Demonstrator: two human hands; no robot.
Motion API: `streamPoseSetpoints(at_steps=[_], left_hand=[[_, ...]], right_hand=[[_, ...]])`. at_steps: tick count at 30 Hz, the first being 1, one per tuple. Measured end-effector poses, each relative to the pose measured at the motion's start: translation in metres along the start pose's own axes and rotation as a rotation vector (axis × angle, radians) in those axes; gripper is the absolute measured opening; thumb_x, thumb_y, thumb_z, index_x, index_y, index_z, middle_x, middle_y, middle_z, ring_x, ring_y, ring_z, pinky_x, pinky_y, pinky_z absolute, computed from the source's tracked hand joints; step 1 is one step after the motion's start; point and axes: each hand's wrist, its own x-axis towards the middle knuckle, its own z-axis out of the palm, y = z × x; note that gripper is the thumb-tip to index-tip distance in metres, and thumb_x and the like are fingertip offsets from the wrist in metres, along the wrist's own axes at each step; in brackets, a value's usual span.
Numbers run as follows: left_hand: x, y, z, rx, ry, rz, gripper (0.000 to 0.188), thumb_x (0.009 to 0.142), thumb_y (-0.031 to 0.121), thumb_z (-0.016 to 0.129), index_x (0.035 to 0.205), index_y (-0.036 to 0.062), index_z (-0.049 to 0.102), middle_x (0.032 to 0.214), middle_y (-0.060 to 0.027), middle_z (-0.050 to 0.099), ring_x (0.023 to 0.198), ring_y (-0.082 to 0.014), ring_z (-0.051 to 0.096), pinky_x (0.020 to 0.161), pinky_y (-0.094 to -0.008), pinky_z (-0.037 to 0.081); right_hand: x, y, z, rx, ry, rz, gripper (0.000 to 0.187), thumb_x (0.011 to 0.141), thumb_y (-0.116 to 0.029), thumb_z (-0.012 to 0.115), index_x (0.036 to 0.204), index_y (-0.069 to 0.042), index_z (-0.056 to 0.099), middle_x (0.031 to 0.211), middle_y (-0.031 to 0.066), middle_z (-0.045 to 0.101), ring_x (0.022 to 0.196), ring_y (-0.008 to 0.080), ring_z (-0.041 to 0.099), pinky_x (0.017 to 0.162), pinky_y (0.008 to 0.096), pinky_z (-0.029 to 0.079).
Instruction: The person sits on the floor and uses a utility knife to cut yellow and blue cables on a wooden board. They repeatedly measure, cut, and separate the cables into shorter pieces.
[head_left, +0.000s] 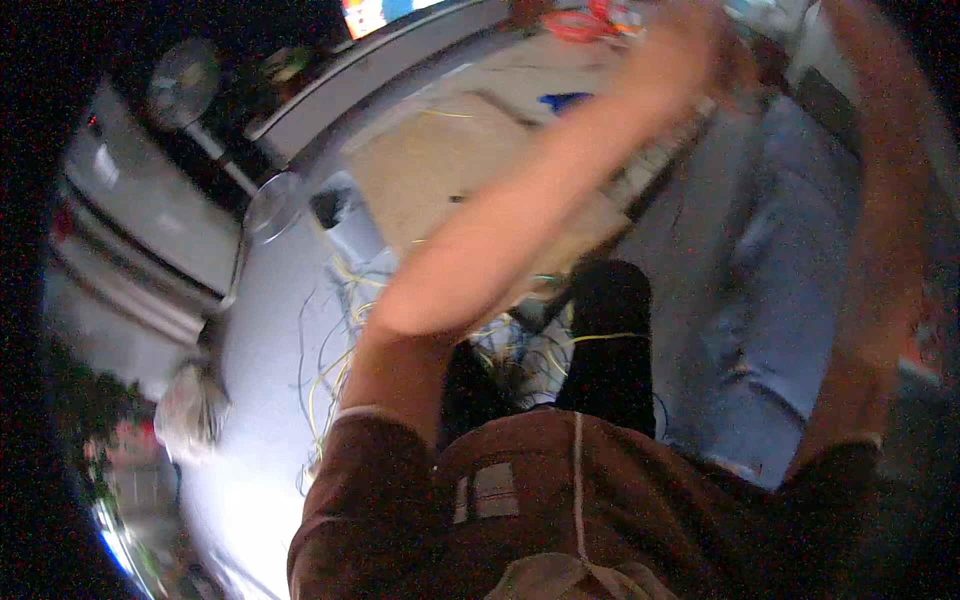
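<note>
My left forearm stretches up and right across the view, and my left hand (pixel 715 55) is at the top right, smeared by motion. Its fingers are unclear, and I cannot tell whether it holds anything. My right forearm (pixel 885 170) rises along the right edge, with its hand beyond the top of the picture. Near my left hand lies a red-orange item (pixel 580 24), too blurred to name. Below it, a small blue object (pixel 563 102) rests by a tan board (pixel 415 165). Thin yellow and grey wires (pixel 318 385) tangle around my dark-clad legs.
A standing fan (pixel 188 85) is at the far left. A grey-white container (pixel 352 225) with a dark opening stands beside the board. A whitish plastic bag (pixel 190 412) sits at left on the pale floor. Bluish-grey cloth (pixel 795 260) spreads at right. A bright screen (pixel 375 14) glows at the top.
</note>
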Motion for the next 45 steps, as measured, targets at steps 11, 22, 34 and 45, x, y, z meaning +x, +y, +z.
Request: streamPoseSetpoints(at_steps=[11, 22, 34, 45], left_hand=[[0.010, -0.031, -0.079, -0.799, 0.515, 0.018, 0.042, 0.087, 0.044, 0.040, 0.059, 0.0136, 0.034, 0.057, -0.0046, 0.043, 0.043, -0.0104, 0.029, 0.041, -0.0237, 0.027], [-0.008, -0.064, -0.208, -0.949, 0.403, 0.167, 0.032, 0.087, 0.032, 0.044, 0.066, 0.0078, 0.046, 0.066, -0.0065, 0.051, 0.051, -0.0123, 0.041, 0.048, -0.0228, 0.038], [-0.006, -0.004, -0.229, -0.896, 0.425, 0.231, 0.032, 0.086, 0.029, 0.047, 0.066, 0.0040, 0.052, 0.073, -0.0115, 0.058, 0.051, -0.0142, 0.043, 0.051, -0.0245, 0.041], [-0.101, 0.053, -0.325, -0.886, 0.690, 0.192, 0.030, 0.088, 0.022, 0.031, 0.063, 0.0065, 0.038, 0.065, -0.0086, 0.046, 0.048, -0.0167, 0.036, 0.052, -0.0305, 0.036]], right_hand=[[-0.097, 0.006, 0.172, 0.756, -0.653, 0.055, 0.036, 0.085, -0.015, 0.050, 0.118, -0.005, 0.039, 0.082, 0.0061, 0.057, 0.072, 0.0117, 0.055, 0.067, 0.0254, 0.044], [-0.129, 0.034, 0.180, 0.933, -0.818, 0.150, 0.021, 0.086, -0.015, 0.049, 0.100, 0.000, 0.047, 0.078, 0.0038, 0.053, 0.069, 0.0111, 0.054, 0.063, 0.0239, 0.044], [-0.159, 0.068, 0.223, 0.498, -1.085, 0.090, 0.020, 0.079, -0.022, 0.059, 0.083, -0.003, 0.053, 0.073, 0.0028, 0.057, 0.062, 0.0090, 0.053, 0.055, 0.0249, 0.044], [-0.169, 0.037, 0.162, 0.494, -0.335, 0.046, 0.013, 0.075, -0.010, 0.058, 0.080, 0.000, 0.052, 0.072, 0.0050, 0.054, 0.065, 0.0105, 0.049, 0.060, 0.0251, 0.041]])
